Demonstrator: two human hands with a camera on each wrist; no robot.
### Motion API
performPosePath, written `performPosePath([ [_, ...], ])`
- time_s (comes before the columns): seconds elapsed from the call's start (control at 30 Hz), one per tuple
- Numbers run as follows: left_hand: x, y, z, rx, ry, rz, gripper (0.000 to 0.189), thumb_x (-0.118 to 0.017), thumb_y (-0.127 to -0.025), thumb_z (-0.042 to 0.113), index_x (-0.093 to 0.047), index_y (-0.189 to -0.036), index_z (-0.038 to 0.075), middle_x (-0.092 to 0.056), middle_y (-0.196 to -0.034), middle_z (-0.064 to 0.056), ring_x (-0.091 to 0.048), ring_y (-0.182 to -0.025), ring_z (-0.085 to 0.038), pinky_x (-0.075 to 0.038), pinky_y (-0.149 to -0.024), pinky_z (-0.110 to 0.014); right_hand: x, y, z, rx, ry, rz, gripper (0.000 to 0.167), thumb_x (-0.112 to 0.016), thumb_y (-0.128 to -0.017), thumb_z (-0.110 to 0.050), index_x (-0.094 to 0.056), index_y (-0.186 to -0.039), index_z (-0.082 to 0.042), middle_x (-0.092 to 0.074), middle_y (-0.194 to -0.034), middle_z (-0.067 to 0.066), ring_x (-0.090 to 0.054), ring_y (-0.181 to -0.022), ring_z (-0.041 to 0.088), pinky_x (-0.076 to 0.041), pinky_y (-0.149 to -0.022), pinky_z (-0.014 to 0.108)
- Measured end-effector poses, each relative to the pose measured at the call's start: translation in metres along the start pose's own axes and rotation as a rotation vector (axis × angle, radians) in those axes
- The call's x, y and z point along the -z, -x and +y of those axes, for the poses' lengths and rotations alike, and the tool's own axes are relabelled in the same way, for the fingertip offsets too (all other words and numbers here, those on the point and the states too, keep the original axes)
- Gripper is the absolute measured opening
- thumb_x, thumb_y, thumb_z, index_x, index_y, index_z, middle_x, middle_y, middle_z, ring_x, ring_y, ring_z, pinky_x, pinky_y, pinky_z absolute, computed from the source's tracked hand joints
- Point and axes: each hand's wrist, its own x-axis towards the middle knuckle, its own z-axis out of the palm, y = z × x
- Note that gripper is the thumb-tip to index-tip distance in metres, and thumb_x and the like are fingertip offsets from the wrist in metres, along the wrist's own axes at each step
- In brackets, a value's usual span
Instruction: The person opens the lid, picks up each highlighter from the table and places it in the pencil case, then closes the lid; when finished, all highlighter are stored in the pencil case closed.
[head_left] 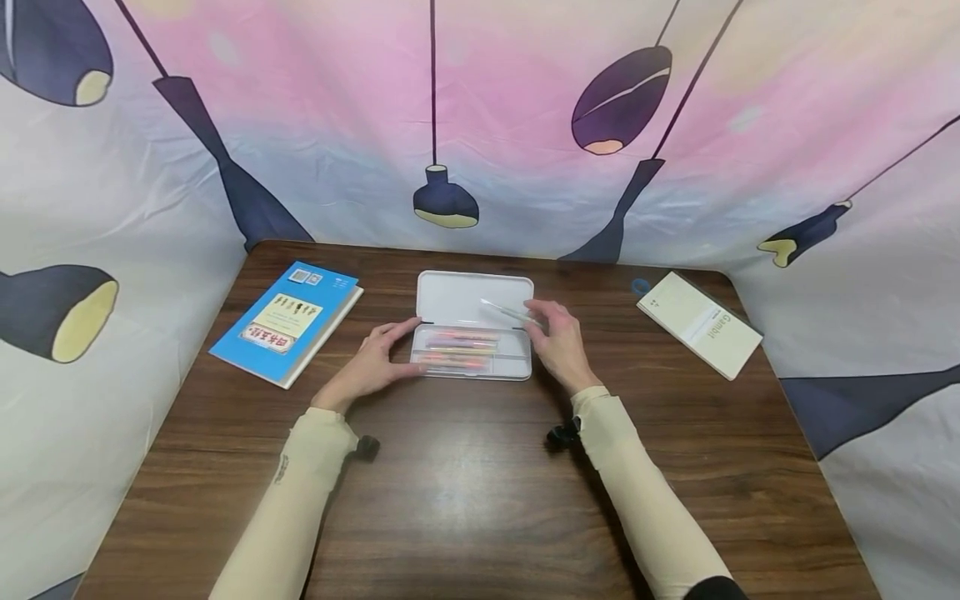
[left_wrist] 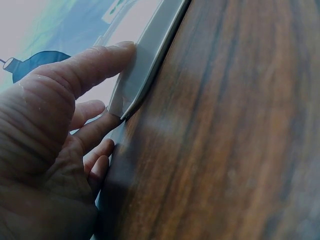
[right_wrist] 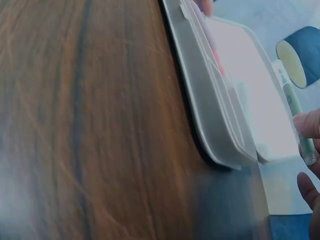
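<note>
An open white pencil case (head_left: 512, 368) lies at the middle of the table, its lid (head_left: 457, 292) folded back toward the wall. Several slim pens (head_left: 459, 350) in pink, orange and yellow lie side by side in its tray. My left hand (head_left: 369, 362) holds the case at its left end. In the left wrist view the thumb (left_wrist: 107, 60) presses the outer wall while other fingers sit by the corner. Over the lid's right side, my right hand (head_left: 562, 346) pinches a pale green pen (right_wrist: 291, 97) with a whitish end, which points left in the head view.
A thick blue book (head_left: 247, 333) lies on the left of the brown wooden table (head_left: 450, 500). On the right are a cream notebook (head_left: 697, 325) and a small blue ring-shaped thing (head_left: 641, 287). A cloth (head_left: 510, 108) printed with lamps hangs behind the table.
</note>
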Motion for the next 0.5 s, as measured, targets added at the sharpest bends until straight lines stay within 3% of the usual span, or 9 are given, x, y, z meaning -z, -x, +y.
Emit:
performPosePath([
  [0.3, -0.001, -0.001, 0.000, -0.010, 0.010, 0.011, 0.092, -0.083, -0.089, 0.046, -0.037, -0.166, 0.025, -0.027, -0.166, -0.026, -0.022, -0.154, -0.047, -0.024, -0.119, -0.073, -0.022, 0.001, -0.011, 0.052, 0.016, -0.084, 0.032, -0.072, -0.097, -0.004, -0.071, -0.129, -0.001, -0.074, -0.113, 0.017, -0.067, -0.107, 0.034, -0.054, -0.095, 0.050],
  [0.5, 0.000, 0.000, -0.001, -0.016, 0.008, 0.015, 0.093, -0.084, -0.089, 0.048, -0.037, -0.166, 0.025, -0.028, -0.166, -0.025, -0.024, -0.154, -0.046, -0.026, -0.119, -0.072, -0.040, -0.002, -0.017, 0.085, 0.029, -0.160, 0.034, -0.073, -0.097, -0.007, -0.071, -0.130, 0.000, -0.075, -0.116, 0.017, -0.067, -0.113, 0.035, -0.052, -0.103, 0.050],
])
